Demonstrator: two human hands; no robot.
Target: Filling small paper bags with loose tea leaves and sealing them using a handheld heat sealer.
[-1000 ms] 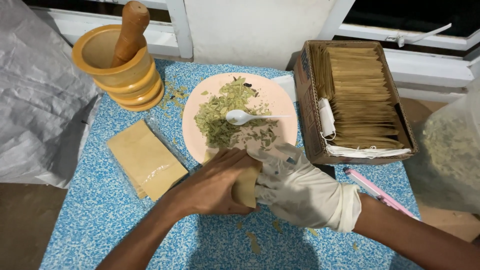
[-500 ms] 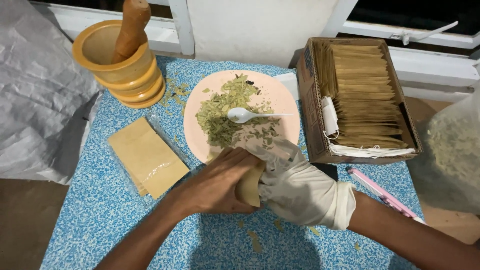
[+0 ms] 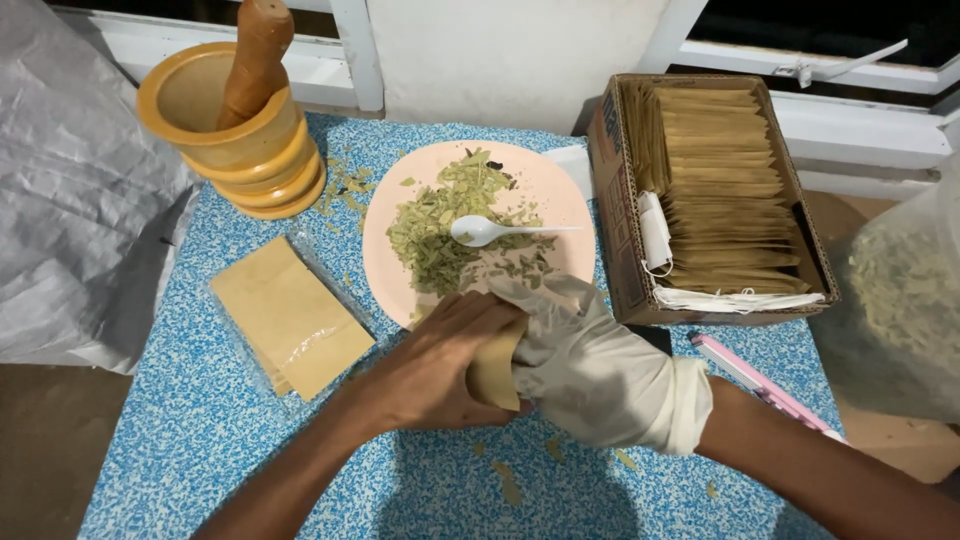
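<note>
Right now both hands meet over a small brown paper pouch [image 3: 495, 372] at the near middle of the blue speckled table [image 3: 150, 440], just below the 6 o'clock edge of the pink plate [image 3: 570, 215]. The bare left hand [image 3: 440, 365] wraps its fingers around the pouch from the 9 o'clock side, holding it upright. The gloved right hand [image 3: 590, 365] comes in from 3 o'clock, its fingers curled against the pouch's top; whether they pinch the mouth or reach inside it is hidden.

To judge from the grip, the work in hand is handling the pouch's mouth, and it goes best if the left hand keeps the pouch upright and squeezes only lightly, so the paper does not crumple. The loose white glove looks baggy at the fingertips, so small, slow finger movements should give better control than a quick pull.

On the plate lie crushed dried green leaves [image 3: 440, 225] with a white plastic spoon [image 3: 485, 231] on top, at 12 o'clock from the hands. A stack of flat brown pouches in clear wrap [image 3: 290, 320] lies at 9 o'clock, a yellow mortar with wooden pestle [image 3: 235, 125] at 11 o'clock, and a cardboard box of brown sachets [image 3: 715, 190] at 2 o'clock. Leaf crumbs dot the table near the hands.
</note>
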